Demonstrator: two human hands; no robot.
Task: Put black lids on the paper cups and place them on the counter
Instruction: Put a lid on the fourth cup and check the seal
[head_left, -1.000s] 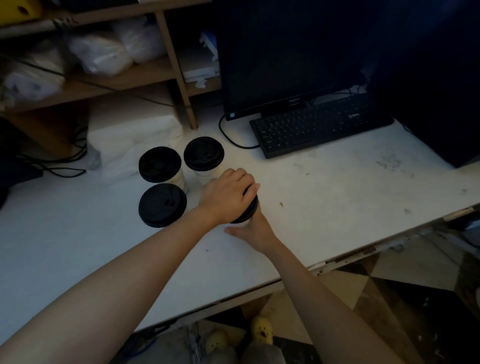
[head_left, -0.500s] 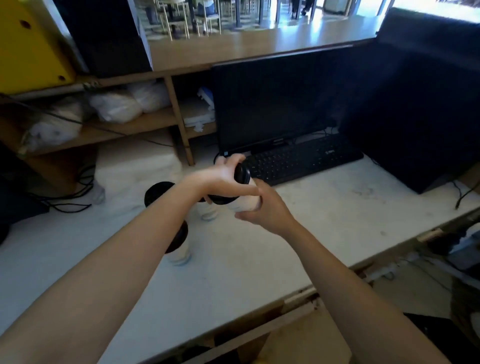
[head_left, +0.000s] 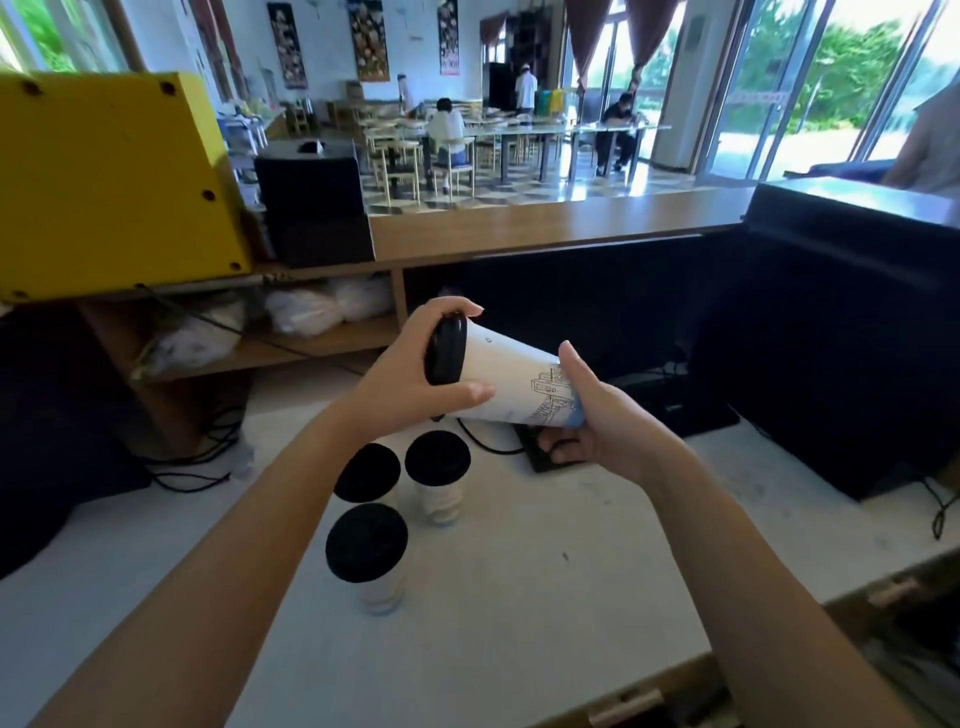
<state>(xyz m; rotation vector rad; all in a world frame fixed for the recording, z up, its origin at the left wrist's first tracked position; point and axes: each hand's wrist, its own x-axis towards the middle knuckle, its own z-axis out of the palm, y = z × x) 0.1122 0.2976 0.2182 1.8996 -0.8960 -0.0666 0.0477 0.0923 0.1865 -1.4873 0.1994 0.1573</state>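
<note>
Both hands share one paper cup (head_left: 511, 382) in the head view, lifted clear above the white tabletop (head_left: 519, 597) and tipped almost on its side, mouth end toward the left. The left hand (head_left: 410, 379) is curled around the black lid (head_left: 445, 351), thumb under and fingers over its rim, apparently squeezing the lid home on the cup's mouth. The right hand (head_left: 597, 415) wraps the narrow base, thumb up along the printed wall, which looks like a brace so the cup does not slide away from the pressing.

Below the hands, toward the tabletop's left half, three capped cups (head_left: 366, 551) stand upright close together, their lids on; they seem finished but wait on the low work surface. The raised wooden counter (head_left: 545, 223) runs along the far edge, bare in its middle stretch, and is probably where the held cup belongs once its lid is seated all round.
</note>
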